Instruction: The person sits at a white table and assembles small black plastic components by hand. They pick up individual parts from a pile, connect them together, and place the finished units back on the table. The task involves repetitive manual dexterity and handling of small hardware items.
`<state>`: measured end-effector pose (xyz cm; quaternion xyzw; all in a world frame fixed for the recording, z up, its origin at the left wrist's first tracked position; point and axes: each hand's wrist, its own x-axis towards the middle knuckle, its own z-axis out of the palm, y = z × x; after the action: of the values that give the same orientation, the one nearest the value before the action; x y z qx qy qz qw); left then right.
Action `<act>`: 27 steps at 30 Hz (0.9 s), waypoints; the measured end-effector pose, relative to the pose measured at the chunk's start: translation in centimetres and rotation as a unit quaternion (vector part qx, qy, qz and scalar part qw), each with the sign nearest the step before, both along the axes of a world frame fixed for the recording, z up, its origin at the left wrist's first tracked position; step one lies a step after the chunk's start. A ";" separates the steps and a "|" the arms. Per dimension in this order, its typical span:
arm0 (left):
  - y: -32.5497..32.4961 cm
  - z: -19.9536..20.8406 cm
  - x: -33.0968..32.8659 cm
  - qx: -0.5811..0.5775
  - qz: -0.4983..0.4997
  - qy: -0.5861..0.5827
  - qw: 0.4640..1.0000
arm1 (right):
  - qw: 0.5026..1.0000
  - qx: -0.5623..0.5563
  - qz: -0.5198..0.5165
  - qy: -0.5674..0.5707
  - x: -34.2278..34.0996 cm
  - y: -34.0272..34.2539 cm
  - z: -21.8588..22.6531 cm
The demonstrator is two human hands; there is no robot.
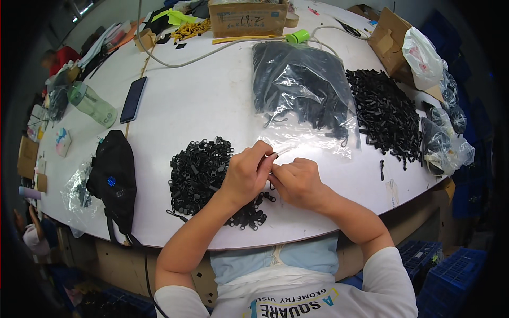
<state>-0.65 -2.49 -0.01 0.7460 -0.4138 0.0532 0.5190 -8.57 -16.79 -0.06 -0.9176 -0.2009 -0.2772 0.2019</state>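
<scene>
My left hand (245, 172) and my right hand (299, 183) meet over the near middle of the table, fingertips pinched together. A small black piece shows at the left fingertips, and a dark loop hangs under the right ones; the fingers hide most of it, so its exact kind is unclear. Beside and beneath my left wrist lies a heap of small black zipper sliders (193, 172). Beyond my hands rests a clear plastic bag (302, 90) full of black cord loops. To its right spreads a larger pile of black cord pulls (384, 111).
On the left are a black pouch (115, 180), a phone (133, 99) and a green water bottle (91, 104). A cardboard box (248, 20) and a green roll (297, 36) stand at the back, near a grey cable (196, 60). An open carton (391, 42) sits far right.
</scene>
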 end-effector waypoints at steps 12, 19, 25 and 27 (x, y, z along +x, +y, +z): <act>0.1 0.1 0.6 -0.026 -0.007 0.064 0.998 | 0.999 -0.010 -0.027 -0.042 0.3 -0.4 0.0; 0.2 0.1 0.7 -0.019 -0.011 0.076 0.997 | 0.997 -0.026 -0.049 -0.044 0.4 -0.8 0.9; 0.4 0.4 0.7 0.025 -0.005 0.100 0.995 | 0.996 -0.046 -0.067 -0.025 0.3 -0.9 0.6; 0.3 0.4 0.7 0.028 -0.019 0.111 0.993 | 0.997 -0.048 -0.061 -0.007 0.4 -1.0 0.5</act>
<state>0.00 -2.16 0.38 0.7536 -0.3692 -0.0516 0.5414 -8.20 -17.77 0.43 -0.9348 -0.1588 -0.2856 0.1389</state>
